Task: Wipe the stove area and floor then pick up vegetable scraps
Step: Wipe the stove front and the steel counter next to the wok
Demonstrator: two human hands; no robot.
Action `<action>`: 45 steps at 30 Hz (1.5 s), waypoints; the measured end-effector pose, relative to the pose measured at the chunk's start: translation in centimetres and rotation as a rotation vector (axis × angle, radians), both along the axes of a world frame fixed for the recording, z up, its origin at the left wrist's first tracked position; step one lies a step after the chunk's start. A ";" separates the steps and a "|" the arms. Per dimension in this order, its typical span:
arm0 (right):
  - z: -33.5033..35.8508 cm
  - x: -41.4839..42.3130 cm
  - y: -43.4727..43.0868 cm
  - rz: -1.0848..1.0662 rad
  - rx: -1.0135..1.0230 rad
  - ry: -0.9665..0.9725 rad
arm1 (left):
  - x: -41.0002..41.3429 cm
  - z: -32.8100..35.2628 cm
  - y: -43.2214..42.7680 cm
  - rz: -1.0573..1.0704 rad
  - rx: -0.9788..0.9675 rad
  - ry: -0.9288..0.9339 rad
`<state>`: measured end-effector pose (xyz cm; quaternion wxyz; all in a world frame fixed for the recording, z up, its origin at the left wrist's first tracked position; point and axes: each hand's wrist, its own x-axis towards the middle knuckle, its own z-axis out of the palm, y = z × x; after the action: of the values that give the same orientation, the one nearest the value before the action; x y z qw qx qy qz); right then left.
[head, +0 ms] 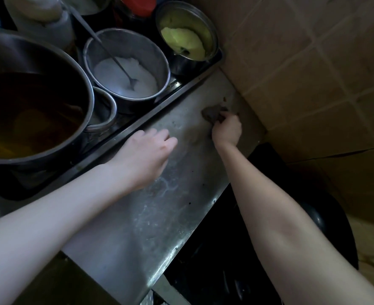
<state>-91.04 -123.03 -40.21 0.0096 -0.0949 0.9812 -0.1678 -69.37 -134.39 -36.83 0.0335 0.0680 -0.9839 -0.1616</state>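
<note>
A stainless steel ledge (159, 208) beside the stove runs from the lower middle up to the tiled wall corner. My right hand (226, 130) grips a dark grey cloth (212, 114) and presses it on the far end of the ledge, close to the wall. A small brown bit of dirt (226, 99) lies just beyond the cloth. My left hand (147, 155) rests on the ledge with its fingers loosely bent, holding nothing. Smears and dark specks mark the steel surface.
A sunken tray to the left holds a big pot of brown liquid (27, 115), a tin of white powder with a spoon (124, 69), and a tin of yellow paste (185, 40). A dark wok (313, 227) sits lower right. Tiled wall (313, 73) stands on the right.
</note>
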 end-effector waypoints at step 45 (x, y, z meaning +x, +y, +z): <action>0.0 -8.1 0.3 -0.077 -0.080 -0.067 | -0.7 -1.1 -1.0 -0.011 0.060 -0.072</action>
<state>-99.18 -122.71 -40.18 0.0321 -0.0515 0.9757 -0.2104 -70.04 -135.34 -37.96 -0.0048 0.0695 -0.9796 -0.1886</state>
